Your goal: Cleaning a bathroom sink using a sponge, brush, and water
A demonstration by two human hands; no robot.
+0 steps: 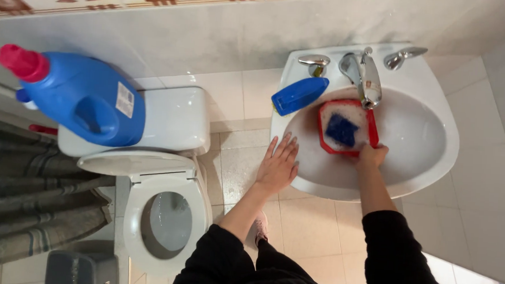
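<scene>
Red container (345,129), holding foam and a blue sponge (342,130), sits in the white sink (425,139) under the faucet (366,76); your right hand (371,156) grips its near rim. Your left hand (277,165) lies open, fingers spread, on the sink's left edge. Adjacent: blue bottle (299,95) on the rim, large blue jug (82,95) on the toilet tank (173,120).

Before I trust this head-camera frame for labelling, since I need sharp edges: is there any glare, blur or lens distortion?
Head view: lighting is even and soft, shadows faint. Small bright glints sit on the chrome tap. The blue jug bulges large at the left, and wall lines bow, so there is wide-angle distortion. The left hand on the sink rim and the right hand at the red container look sharp.
</scene>
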